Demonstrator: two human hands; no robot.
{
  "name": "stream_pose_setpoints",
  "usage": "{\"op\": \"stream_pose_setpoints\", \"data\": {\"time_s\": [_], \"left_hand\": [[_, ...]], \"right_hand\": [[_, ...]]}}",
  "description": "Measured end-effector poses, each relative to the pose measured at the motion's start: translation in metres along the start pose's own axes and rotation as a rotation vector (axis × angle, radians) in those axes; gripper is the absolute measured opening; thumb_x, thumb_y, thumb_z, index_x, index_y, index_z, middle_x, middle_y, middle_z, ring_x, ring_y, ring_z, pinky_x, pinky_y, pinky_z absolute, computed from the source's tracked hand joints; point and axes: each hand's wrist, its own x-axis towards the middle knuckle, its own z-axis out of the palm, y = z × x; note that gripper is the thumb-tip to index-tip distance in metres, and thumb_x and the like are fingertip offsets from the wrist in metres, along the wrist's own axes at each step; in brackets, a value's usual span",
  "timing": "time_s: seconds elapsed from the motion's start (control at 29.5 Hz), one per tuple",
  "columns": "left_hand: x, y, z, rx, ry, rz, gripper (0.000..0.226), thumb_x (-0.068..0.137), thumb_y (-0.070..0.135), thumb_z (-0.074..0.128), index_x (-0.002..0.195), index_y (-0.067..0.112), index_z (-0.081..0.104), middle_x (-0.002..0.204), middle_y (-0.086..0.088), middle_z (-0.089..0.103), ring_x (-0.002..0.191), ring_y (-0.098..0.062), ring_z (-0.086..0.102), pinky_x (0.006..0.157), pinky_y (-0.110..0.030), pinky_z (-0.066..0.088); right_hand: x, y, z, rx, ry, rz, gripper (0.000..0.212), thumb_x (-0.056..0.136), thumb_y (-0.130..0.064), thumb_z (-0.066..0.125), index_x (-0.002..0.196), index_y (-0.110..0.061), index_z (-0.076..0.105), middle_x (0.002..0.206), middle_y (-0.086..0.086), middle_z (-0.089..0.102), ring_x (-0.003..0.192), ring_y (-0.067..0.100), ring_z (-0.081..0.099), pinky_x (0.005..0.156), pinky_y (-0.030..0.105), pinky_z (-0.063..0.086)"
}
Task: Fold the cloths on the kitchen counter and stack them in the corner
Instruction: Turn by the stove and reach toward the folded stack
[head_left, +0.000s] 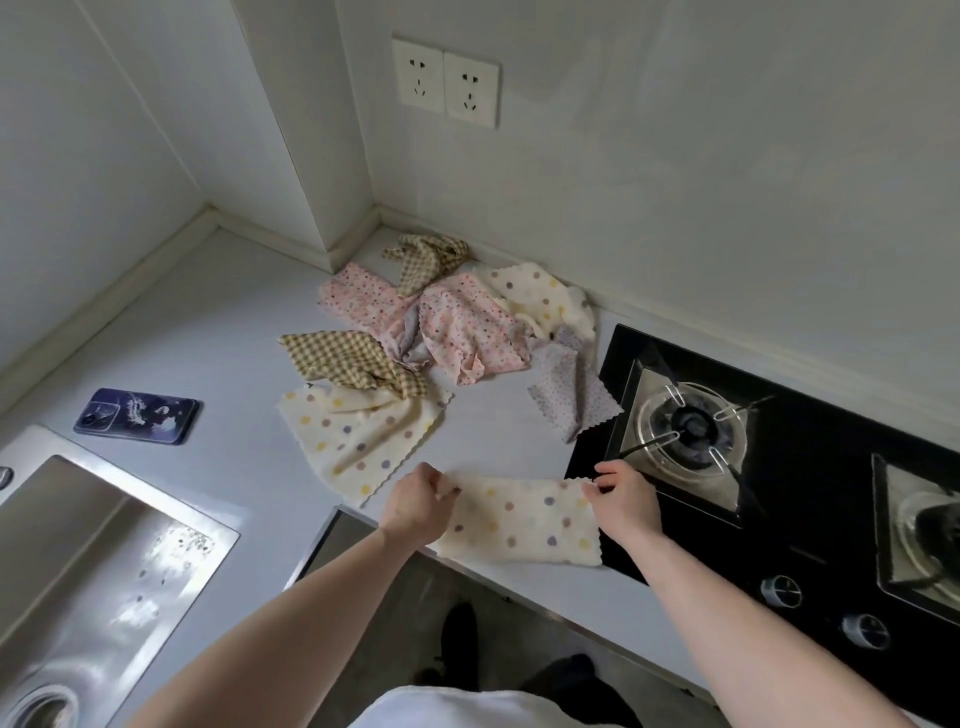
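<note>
First polka-dot cloth (519, 519) half-folded; my left hand (415, 506) and right hand (621, 496) each grip a far corner, pinching. Loose pile (441, 322) unfolded; nothing stacked.

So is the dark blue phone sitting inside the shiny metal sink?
No, the dark blue phone lies flat on the pale grey counter, just beyond the shiny metal sink.

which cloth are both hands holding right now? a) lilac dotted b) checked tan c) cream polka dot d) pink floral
c: the left hand and right hand pinch opposite ends of the cream polka dot cloth at the counter's front edge.
</note>
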Motion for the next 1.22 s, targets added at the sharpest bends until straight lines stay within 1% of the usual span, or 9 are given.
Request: {"op": "stream_pose_setpoints", "data": {"time_s": [0.1, 0.2, 0.37, 0.48, 0.61, 0.92, 1.05, 1.15, 1.22], "left_hand": [[-0.009, -0.004, 0.010, 0.182, 0.092, 0.106, 0.064, 0.092, 0.032, 0.062, 0.149, 0.020, 0.035, 0.149, -0.003, 0.039, 0.136, -0.025, 0.041, 0.113, -0.037, 0.038], [-0.029, 0.000, 0.020, 0.282, 0.074, 0.318, 0.060, 0.094, 0.028, 0.056, 0.150, 0.025, 0.036, 0.152, 0.003, 0.032, 0.137, -0.021, 0.036, 0.116, -0.035, 0.033], [-0.053, -0.008, 0.042, 0.332, -0.178, 0.466, 0.058, 0.092, 0.016, 0.048, 0.148, 0.032, 0.045, 0.154, 0.011, 0.032, 0.140, -0.017, 0.034, 0.121, -0.035, 0.032], [-0.058, -0.016, 0.047, 0.374, -0.211, 0.475, 0.068, 0.087, 0.013, 0.042, 0.151, 0.032, 0.043, 0.157, 0.012, 0.029, 0.144, -0.017, 0.030, 0.122, -0.034, 0.029], [-0.058, -0.017, 0.041, 0.377, -0.280, 0.477, 0.065, 0.086, 0.019, 0.048, 0.149, 0.034, 0.048, 0.158, 0.013, 0.030, 0.143, -0.017, 0.031, 0.120, -0.035, 0.033], [-0.068, 0.004, 0.043, 0.347, -0.489, 0.535, 0.058, 0.087, 0.020, 0.053, 0.144, 0.032, 0.054, 0.159, 0.012, 0.039, 0.146, -0.015, 0.034, 0.123, -0.038, 0.029], [-0.076, 0.003, 0.043, 0.198, -0.402, 0.531, 0.039, 0.089, 0.018, 0.053, 0.123, 0.033, 0.067, 0.142, 0.014, 0.056, 0.135, -0.010, 0.048, 0.117, -0.031, 0.038], [-0.078, -0.005, 0.036, 0.109, -0.255, 0.469, 0.030, 0.087, 0.019, 0.052, 0.105, 0.034, 0.071, 0.122, 0.015, 0.065, 0.115, -0.008, 0.058, 0.103, -0.031, 0.049], [-0.077, -0.014, 0.029, 0.081, -0.210, 0.395, 0.031, 0.086, 0.017, 0.051, 0.099, 0.036, 0.071, 0.114, 0.016, 0.065, 0.105, -0.006, 0.061, 0.093, -0.027, 0.053]], "right_hand": [[-0.006, 0.005, 0.008, -0.018, -0.011, 0.058, 0.058, 0.088, -0.025, 0.077, 0.141, -0.017, 0.053, 0.135, 0.003, 0.061, 0.123, 0.024, 0.060, 0.095, 0.035, 0.049], [-0.015, 0.012, 0.014, -0.053, -0.020, 0.120, 0.065, 0.088, -0.029, 0.078, 0.144, -0.015, 0.049, 0.136, 0.007, 0.058, 0.119, 0.025, 0.061, 0.085, 0.030, 0.049], [-0.018, 0.013, 0.023, 0.136, -0.063, 0.317, 0.049, 0.089, -0.029, 0.075, 0.131, -0.013, 0.055, 0.117, 0.007, 0.068, 0.089, 0.021, 0.063, 0.060, 0.023, 0.044], [-0.015, 0.015, 0.025, 0.146, -0.159, 0.360, 0.030, 0.089, -0.030, 0.074, 0.110, -0.009, 0.071, 0.096, 0.003, 0.072, 0.081, 0.018, 0.066, 0.065, 0.025, 0.051], [-0.028, 0.017, 0.021, 0.194, -0.164, 0.338, 0.015, 0.089, -0.026, 0.072, 0.095, -0.014, 0.067, 0.092, 0.004, 0.070, 0.078, 0.016, 0.062, 0.058, 0.025, 0.043], [-0.071, 0.017, -0.006, 0.387, 0.028, 0.177, 0.019, 0.087, -0.008, 0.073, 0.099, -0.013, 0.060, 0.095, 0.005, 0.068, 0.083, 0.016, 0.064, 0.061, 0.026, 0.044], [-0.083, 0.004, 0.003, 0.391, -0.017, 0.080, 0.029, 0.087, -0.005, 0.073, 0.109, -0.018, 0.059, 0.099, -0.008, 0.068, 0.088, 0.005, 0.067, 0.059, 0.014, 0.046], [-0.089, -0.005, 0.019, 0.350, -0.091, 0.011, 0.038, 0.086, -0.009, 0.074, 0.115, -0.026, 0.056, 0.105, -0.011, 0.069, 0.092, 0.005, 0.069, 0.064, 0.016, 0.053], [-0.092, -0.011, 0.031, 0.302, -0.144, -0.032, 0.039, 0.089, -0.011, 0.073, 0.115, -0.031, 0.053, 0.107, -0.011, 0.067, 0.092, 0.002, 0.067, 0.059, 0.012, 0.052]]}}
